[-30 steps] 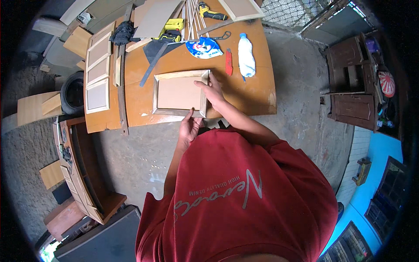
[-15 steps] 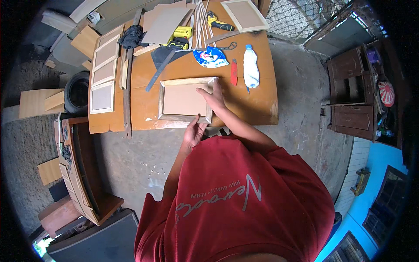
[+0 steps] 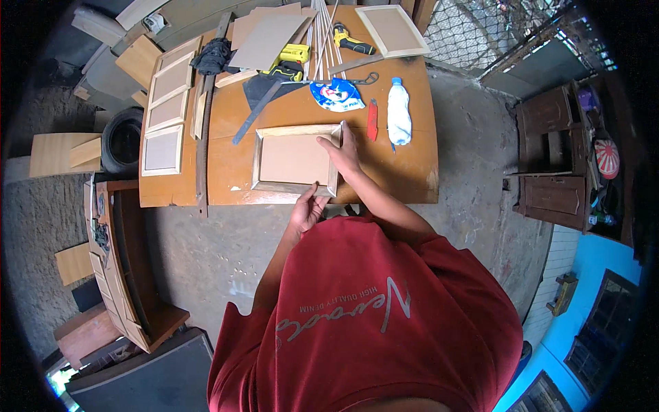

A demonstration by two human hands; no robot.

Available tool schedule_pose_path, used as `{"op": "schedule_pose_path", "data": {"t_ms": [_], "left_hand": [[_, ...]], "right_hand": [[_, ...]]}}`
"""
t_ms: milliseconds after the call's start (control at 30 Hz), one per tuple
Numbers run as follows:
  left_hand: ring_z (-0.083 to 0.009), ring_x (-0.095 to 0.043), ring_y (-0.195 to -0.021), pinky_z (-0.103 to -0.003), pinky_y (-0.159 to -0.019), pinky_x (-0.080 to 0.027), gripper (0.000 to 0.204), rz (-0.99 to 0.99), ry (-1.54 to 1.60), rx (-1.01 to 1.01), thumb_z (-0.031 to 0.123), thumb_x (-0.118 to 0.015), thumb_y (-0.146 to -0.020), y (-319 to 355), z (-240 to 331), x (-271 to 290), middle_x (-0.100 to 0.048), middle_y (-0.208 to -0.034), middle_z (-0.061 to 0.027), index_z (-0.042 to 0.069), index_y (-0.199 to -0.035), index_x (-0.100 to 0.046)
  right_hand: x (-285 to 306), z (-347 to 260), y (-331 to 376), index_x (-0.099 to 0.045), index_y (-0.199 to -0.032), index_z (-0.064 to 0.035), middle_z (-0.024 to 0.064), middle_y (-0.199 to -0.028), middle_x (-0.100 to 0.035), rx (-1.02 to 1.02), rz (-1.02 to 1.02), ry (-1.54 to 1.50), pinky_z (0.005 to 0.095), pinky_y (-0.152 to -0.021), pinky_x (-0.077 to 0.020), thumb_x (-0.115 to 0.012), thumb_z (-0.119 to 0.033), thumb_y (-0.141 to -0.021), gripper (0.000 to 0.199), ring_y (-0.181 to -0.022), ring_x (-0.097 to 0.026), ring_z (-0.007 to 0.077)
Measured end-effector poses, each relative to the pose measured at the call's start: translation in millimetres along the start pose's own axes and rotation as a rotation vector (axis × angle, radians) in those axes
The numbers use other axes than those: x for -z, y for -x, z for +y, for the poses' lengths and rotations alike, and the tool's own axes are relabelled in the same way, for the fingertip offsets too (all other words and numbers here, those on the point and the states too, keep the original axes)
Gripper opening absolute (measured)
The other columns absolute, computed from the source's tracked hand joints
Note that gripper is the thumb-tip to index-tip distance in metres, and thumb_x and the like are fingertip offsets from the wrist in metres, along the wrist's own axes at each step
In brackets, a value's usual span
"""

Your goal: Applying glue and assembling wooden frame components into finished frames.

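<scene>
Both hands on a framed wooden panel at the workbench edge

The left hand (image 3: 307,209) grips the near edge of the framed panel (image 3: 294,158) — flat on the orange workbench (image 3: 412,172) — while the right hand (image 3: 341,146) presses open-fingered on its right rail; a red utility knife (image 3: 372,120) and a plastic bottle (image 3: 398,110) lie just beyond.

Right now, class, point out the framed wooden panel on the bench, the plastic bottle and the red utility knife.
framed wooden panel (image 3: 294,159), head view, on its flat centre board.
plastic bottle (image 3: 398,115), head view, on the middle of its body.
red utility knife (image 3: 372,121), head view, on its handle.
</scene>
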State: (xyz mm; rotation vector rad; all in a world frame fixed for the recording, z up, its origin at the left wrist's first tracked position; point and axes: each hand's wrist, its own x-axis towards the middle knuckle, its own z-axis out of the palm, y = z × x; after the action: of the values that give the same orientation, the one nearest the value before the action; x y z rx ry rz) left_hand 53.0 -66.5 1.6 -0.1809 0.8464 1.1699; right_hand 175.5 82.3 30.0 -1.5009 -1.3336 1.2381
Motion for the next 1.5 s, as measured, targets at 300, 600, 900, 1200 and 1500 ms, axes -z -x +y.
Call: {"op": "schedule_pose_path", "data": {"t_ms": [300, 600, 900, 1200, 1500], "left_hand": [[-0.0268, -0.069, -0.089, -0.034, -0.087, -0.058, 0.032, -0.044, 0.023, 0.019, 0.017, -0.061, -0.095, -1, 0, 10, -0.066, -0.100, -0.0177, 0.003, -0.122, -0.051], [-0.0275, -0.069, -0.092, -0.035, -0.084, -0.059, 0.029, -0.048, 0.056, -0.004, 0.016, -0.061, -0.095, 1, 1, 7, -0.066, -0.102, -0.0168, 0.004, -0.120, -0.052], [-0.0274, -0.069, -0.090, -0.035, -0.085, -0.059, 0.030, 0.025, 0.102, -0.039, 0.015, -0.061, -0.095, 6, 0, -10, -0.065, -0.101, -0.0157, 0.004, -0.121, -0.052], [-0.0320, -0.068, -0.095, -0.038, -0.088, -0.058, 0.025, -0.024, 0.128, -0.042, 0.017, -0.057, -0.097, 8, 3, -4, -0.065, -0.106, -0.0232, 0.004, -0.119, -0.054], [-0.0324, -0.070, -0.087, -0.038, -0.076, -0.058, 0.024, -0.045, 0.119, 0.005, 0.022, -0.055, -0.099, 7, 5, 0, -0.068, -0.097, -0.0240, 0.011, -0.120, -0.053]], "right_hand": [[30, -6, -24, -0.053, -0.131, -0.0078, 0.0044, -0.127, -0.055, -0.330, -0.205, -0.587, 0.0410, -0.100, -0.0345, -0.072, -0.044, -0.081, 0.064, -0.120, -0.047, 0.0202], [50, 7, -54, -0.043, -0.140, -0.0089, 0.0122, -0.143, -0.049, -0.464, -0.283, -0.783, 0.0470, -0.112, -0.0166, -0.051, -0.062, -0.088, 0.074, -0.141, -0.026, 0.0331], [48, 11, -50, -0.049, -0.128, -0.0033, 0.0142, -0.116, -0.065, -0.021, -0.247, -0.505, 0.0364, -0.099, -0.0403, -0.057, -0.036, -0.097, 0.046, -0.111, -0.061, 0.0232], [58, 9, -38, -0.048, -0.128, -0.0001, 0.0146, -0.110, -0.067, 0.229, -0.167, -0.305, 0.0300, -0.095, -0.0442, -0.055, -0.020, -0.099, 0.036, -0.104, -0.064, 0.0170], [38, 14, 2, -0.023, -0.150, -0.0005, 0.0154, -0.131, -0.060, 0.358, -0.044, -0.170, 0.0337, -0.107, -0.0352, -0.044, -0.031, -0.102, 0.061, -0.126, -0.052, 0.0248]]}}
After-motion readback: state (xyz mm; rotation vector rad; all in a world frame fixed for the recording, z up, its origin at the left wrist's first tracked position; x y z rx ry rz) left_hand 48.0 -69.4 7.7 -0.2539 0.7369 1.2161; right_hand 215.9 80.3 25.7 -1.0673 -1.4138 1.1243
